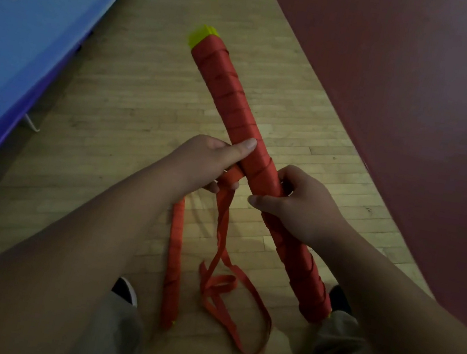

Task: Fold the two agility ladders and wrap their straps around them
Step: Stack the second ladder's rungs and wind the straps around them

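Firmly curled right hand holds wrapped ladder bundle; left hand pinches loose strap, thumb on bundle; second ladder bundle below.

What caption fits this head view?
Left hand and right hand grip a strap-wrapped folded agility ladder; loose red strap trails from the left hand to the wooden floor.

A sports hall: wooden strip floor, blue banner, maroon court.

Dim, underexposed view; the wooden floor is brightest toward 12 o'clock, with a soft shadow near 6 o'clock. Edges bend and darken; detail is soft throughout.
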{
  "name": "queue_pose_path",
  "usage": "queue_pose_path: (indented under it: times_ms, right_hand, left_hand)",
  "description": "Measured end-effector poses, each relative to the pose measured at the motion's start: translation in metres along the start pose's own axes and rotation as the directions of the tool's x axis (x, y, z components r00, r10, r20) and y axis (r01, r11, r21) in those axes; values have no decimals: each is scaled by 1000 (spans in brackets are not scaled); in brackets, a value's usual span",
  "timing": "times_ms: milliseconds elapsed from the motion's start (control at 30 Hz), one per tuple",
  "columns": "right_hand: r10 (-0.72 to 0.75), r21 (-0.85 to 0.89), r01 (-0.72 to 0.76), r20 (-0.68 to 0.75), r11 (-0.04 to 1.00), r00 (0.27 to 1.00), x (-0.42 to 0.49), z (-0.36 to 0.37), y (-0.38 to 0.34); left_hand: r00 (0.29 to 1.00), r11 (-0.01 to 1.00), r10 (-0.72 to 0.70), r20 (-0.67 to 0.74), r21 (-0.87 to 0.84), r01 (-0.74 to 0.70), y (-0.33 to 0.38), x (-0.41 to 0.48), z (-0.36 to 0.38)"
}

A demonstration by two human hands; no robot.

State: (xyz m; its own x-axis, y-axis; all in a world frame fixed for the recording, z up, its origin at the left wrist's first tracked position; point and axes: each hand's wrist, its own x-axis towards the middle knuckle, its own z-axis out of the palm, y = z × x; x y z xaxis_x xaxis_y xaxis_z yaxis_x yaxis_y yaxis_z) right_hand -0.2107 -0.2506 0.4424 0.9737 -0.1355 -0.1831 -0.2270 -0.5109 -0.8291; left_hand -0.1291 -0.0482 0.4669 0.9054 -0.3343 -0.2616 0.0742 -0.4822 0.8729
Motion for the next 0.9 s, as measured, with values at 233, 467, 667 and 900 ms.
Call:
queue_pose_path:
  times_ms: [233,467,667,900]
  right_hand:
    - [-12,9,12,24,1000,1000,-1,2,1]
    - [-22,-42,22,7,999,1000,-1,5,3]
    - [-22,-88,27,56,996,998,-2,1,-2]
    - [46,91,-72,269,993,962,-6,-19,-9]
  left_hand:
    - [996,997,-3,-93,77,11,12,-2,15]
    - [994,998,6,-112,65,1,12,-1,17]
    - [992,999,37,-124,-30,-41,12,1,14]
    - [992,992,94,-81,-73,-100,11,1,7]
